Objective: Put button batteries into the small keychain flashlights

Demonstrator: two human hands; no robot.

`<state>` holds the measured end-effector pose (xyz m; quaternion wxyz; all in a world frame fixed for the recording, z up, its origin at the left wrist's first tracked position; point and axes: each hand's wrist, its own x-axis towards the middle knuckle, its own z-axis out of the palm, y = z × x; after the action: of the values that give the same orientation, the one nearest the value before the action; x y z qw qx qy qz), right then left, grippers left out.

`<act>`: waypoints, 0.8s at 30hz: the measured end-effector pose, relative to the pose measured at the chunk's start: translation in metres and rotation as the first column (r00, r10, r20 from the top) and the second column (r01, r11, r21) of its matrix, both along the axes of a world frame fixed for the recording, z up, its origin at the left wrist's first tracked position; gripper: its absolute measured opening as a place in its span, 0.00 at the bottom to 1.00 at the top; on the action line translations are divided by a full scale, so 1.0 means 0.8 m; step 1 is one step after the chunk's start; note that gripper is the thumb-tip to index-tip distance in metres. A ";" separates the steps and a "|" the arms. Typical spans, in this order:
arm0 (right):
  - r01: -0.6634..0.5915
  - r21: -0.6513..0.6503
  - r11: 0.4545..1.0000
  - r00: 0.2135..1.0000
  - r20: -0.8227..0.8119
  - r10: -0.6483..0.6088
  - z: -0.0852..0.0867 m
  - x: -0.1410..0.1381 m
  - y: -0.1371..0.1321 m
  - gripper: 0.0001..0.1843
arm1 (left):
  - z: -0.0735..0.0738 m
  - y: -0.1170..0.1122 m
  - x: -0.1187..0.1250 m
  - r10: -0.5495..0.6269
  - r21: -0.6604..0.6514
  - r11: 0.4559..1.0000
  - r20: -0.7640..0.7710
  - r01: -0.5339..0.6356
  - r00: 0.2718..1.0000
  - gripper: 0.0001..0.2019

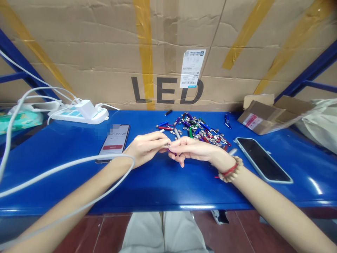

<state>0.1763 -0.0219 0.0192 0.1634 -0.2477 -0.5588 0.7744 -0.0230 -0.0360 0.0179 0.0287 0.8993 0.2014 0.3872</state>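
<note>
My left hand (147,147) and my right hand (191,149) meet over the front middle of the blue table, their fingertips pinched together. A small purple-red clip (172,152) shows under the right fingers, with a silvery bit beside it. Its full shape is hidden, and what the left fingertips pinch cannot be made out. Just behind the hands spreads a pile of small coloured metal flashlight tubes, clips and round silver button cells (196,130). A silver tube (233,151) lies beside my right wrist, and a black tube (168,112) rests at the back.
A phone with a running timer (112,142) lies at left, another phone (263,160) at right. A white power strip (79,114) stands back left; its white cable (79,162) loops across my left forearm. An open cardboard box (265,116) sits back right, before a large carton (105,59).
</note>
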 end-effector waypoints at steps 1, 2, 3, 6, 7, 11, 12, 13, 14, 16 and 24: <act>-0.006 -0.018 1.000 1.000 -0.028 0.006 0.000 -0.001 0.000 0.09 | 0.002 -0.002 0.001 -0.001 -0.001 1.000 0.022 0.001 1.000 0.11; -0.008 -0.027 1.000 0.999 -0.050 0.007 -0.001 -0.001 0.000 0.09 | 0.003 -0.003 0.002 -0.001 -0.002 1.000 0.042 0.001 0.999 0.11; -0.006 -0.029 1.000 0.998 -0.063 0.005 -0.001 -0.002 0.000 0.09 | 0.003 -0.005 0.004 0.001 -0.008 1.000 0.057 -0.001 0.998 0.11; 0.034 0.013 0.999 0.999 -0.043 -0.033 0.001 -0.003 -0.001 0.11 | 0.002 -0.006 0.005 -0.003 -0.035 0.999 0.097 0.007 0.995 0.11; 0.052 0.039 0.998 0.998 -0.028 -0.051 0.002 -0.003 -0.002 0.12 | 0.001 -0.005 0.004 -0.007 -0.047 0.999 0.099 0.012 0.995 0.11; 0.092 0.162 0.982 0.995 0.028 -0.098 0.007 -0.006 -0.007 0.15 | 0.000 -0.002 0.000 -0.017 -0.080 0.997 0.079 0.024 0.997 0.12; 0.096 0.180 0.979 0.994 0.032 -0.103 0.007 -0.006 -0.008 0.16 | 0.001 -0.001 0.000 -0.013 -0.087 0.996 0.075 0.019 0.997 0.12; 0.096 0.189 0.977 0.994 0.027 -0.103 0.007 -0.006 -0.009 0.17 | 0.002 -0.001 -0.001 -0.006 -0.095 0.995 0.076 0.013 0.997 0.11; 0.095 0.191 0.977 0.995 0.013 -0.099 0.007 -0.007 -0.009 0.17 | 0.002 -0.001 -0.001 0.001 -0.104 0.995 0.085 0.008 0.996 0.11; 0.089 0.189 0.978 0.996 -0.024 -0.086 0.006 -0.007 -0.009 0.18 | 0.003 -0.001 0.000 0.005 -0.134 0.991 0.115 0.011 0.993 0.11; 0.082 0.215 0.973 0.996 -0.039 -0.075 0.003 -0.006 -0.006 0.16 | 0.005 0.000 -0.001 -0.022 -0.181 0.982 0.169 0.053 0.985 0.09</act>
<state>0.1717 -0.0263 0.0214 0.2283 -0.2383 -0.6269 0.7057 -0.0240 -0.0358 0.0221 0.1360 0.8609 0.2164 0.4399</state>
